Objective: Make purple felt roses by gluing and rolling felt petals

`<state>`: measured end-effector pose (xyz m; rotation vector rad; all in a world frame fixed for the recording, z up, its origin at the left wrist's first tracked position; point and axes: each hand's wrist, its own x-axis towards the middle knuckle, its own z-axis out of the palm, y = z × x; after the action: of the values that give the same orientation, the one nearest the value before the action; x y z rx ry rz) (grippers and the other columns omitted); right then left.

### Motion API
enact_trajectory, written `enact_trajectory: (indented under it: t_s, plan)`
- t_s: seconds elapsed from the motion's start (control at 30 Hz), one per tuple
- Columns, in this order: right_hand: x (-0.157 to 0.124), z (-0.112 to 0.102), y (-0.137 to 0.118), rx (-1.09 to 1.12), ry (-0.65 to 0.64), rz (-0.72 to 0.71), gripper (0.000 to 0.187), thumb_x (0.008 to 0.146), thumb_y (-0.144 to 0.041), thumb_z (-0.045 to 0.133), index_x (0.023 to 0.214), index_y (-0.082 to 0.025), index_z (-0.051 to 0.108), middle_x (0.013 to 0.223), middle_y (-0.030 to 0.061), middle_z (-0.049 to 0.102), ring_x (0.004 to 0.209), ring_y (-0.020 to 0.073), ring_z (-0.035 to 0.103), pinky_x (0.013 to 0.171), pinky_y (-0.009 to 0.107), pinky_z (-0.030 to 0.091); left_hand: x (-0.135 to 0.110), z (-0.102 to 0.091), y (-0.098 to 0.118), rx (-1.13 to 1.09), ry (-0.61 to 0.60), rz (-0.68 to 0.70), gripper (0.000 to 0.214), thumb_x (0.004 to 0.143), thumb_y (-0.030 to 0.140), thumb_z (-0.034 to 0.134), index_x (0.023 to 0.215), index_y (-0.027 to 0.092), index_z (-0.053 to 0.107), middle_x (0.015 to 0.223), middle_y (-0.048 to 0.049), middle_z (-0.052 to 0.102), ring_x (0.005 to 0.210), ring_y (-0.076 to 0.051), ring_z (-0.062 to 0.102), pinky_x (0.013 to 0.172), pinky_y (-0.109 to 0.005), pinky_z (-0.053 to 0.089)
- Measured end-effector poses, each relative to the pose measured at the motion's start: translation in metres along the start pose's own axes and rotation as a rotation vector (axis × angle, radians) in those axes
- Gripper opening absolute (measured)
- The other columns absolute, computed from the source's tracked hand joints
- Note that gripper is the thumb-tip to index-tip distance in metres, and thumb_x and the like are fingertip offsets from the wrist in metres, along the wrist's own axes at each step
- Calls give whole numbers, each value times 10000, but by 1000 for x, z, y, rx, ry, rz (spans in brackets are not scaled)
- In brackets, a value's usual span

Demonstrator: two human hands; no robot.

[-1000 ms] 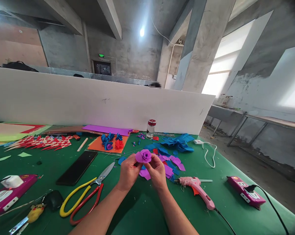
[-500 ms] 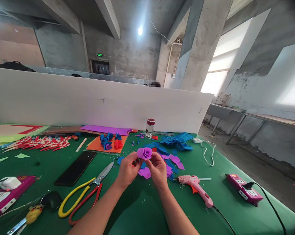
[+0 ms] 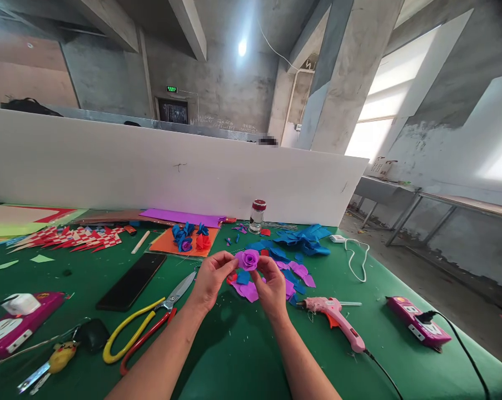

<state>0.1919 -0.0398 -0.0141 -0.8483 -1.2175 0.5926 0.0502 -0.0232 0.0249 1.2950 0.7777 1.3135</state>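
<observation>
The purple flower (image 3: pixel 249 259) is held above the table (image 3: pixel 242 355), pinched from both sides: the fingers of the left hand (image 3: pixel 209 279) are clamped on its left edge, those of the right hand (image 3: pixel 272 286) on its right. Loose purple petals (image 3: pixel 251 293) lie below and behind. The glue gun (image 3: pixel 333 315) rests right of the hands; the scissors (image 3: pixel 179 291) lie open to the left, near the phone (image 3: pixel 132 282). A red-lidded jar (image 3: pixel 257 218) stands farther back.

Scissors (image 3: pixel 167 304) L of flower (image 3: pixel 249 260), glue gun (image 3: pixel 337 319) R, jar (image 3: pixel 257 218) behind.
</observation>
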Motion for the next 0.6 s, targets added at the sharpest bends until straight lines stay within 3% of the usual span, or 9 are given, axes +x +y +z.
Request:
enact_trajectory:
  t_s: [0.27,0.5,0.6]
  plan:
    - [0,0,1,-30,1,-6,140,811,-314,651,903,-209,639,878,42,686,817,188,648,779,342,539,-1,1,0,34,7,25,260,683,396,723,648,159,623,572,26,529,521,-95,444,524,-220,403]
    - [-1,-1,3,-70,-31,-46,130,801,-281,657,912,-213,657,875,33,691,831,188,645,798,332,524,3,-3,-5,-87,5,-47,317,749,462,662,678,154,637,601,5,584,523,-114,503,506,-236,408]
    - [-2,-1,3,-92,-67,-54,126,790,-245,656,912,-216,669,875,28,701,842,191,648,806,328,513,4,-1,-4,-116,40,-63,308,717,455,690,717,149,658,613,3,605,513,-112,505,493,-236,407]
